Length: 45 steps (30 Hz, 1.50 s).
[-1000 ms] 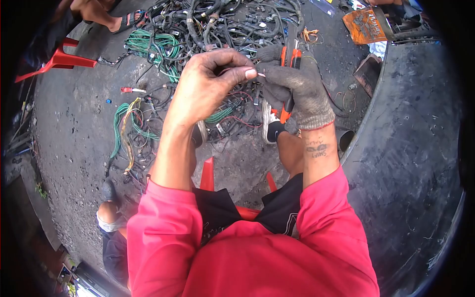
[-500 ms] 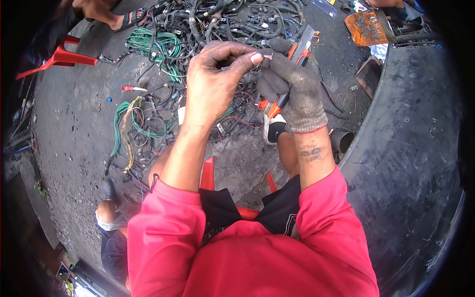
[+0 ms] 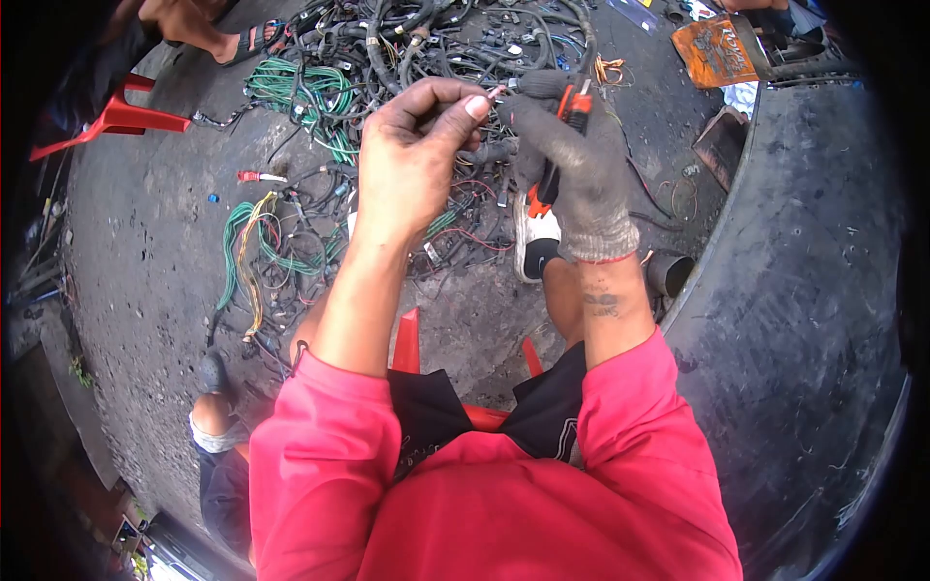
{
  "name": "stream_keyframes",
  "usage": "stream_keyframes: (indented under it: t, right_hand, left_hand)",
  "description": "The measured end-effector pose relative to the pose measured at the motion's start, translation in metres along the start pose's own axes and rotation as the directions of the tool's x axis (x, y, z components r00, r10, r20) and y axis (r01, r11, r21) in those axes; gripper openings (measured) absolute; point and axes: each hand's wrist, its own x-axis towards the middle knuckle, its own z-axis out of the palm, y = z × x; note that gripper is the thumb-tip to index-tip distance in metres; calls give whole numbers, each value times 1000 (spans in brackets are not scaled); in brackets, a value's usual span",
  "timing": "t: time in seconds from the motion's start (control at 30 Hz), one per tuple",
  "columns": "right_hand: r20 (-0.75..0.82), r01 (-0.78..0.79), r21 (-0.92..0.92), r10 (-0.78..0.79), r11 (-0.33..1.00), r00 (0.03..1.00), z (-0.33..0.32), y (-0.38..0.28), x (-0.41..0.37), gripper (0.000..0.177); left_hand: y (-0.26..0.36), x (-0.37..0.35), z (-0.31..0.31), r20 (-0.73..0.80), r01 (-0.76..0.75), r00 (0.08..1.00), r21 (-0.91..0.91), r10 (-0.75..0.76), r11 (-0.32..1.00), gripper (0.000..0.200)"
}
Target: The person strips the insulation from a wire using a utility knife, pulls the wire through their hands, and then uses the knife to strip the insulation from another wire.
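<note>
My bare left hand [image 3: 417, 140] is closed, thumb against forefinger, pinching a small pinkish piece [image 3: 497, 93] that sticks out to the right. Close beside it is my right hand [image 3: 572, 165] in a dirty grey glove, its fingers wrapped round an orange and black cutter [image 3: 578, 111]. The cutter stands nearly upright in the view, and its blade is hard to make out. Both hands are above a tangled heap of dark cables [image 3: 436, 48]. What the gloved fingertips touch is partly hidden.
Green wires [image 3: 300, 92] and a yellow wire bundle [image 3: 254, 232] lie on the ground at the left. A red stool [image 3: 121, 114] stands at the upper left near another person's foot [image 3: 228, 48]. A dark curved surface [image 3: 794, 320] fills the right side.
My hands have drawn slightly apart, the left one moving left. The cutter has turned more upright, and its long blade no longer shows clearly.
</note>
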Motion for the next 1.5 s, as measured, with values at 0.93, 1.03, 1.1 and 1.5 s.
stream_keyframes:
  t: [0.93, 1.03, 1.1, 1.5]
  right_hand:
    - [309, 245, -243, -165, 939, 937, 14, 0, -26, 36]
    - [330, 309, -296, -206, 904, 921, 14, 0, -25, 38]
    - [347, 350, -337, -231, 874, 909, 12, 3, -24, 39]
    - [343, 413, -339, -297, 846, 891, 15, 1, -23, 38]
  left_hand:
    - [-1, 7, -7, -28, -180, 983, -346, 182, 921, 15]
    - [-1, 7, -6, -36, -179, 983, -377, 178, 909, 17]
    - [0, 6, -4, -43, -179, 983, -383, 176, 906, 17]
    - [1, 5, -4, -79, -200, 980, -350, 184, 915, 17]
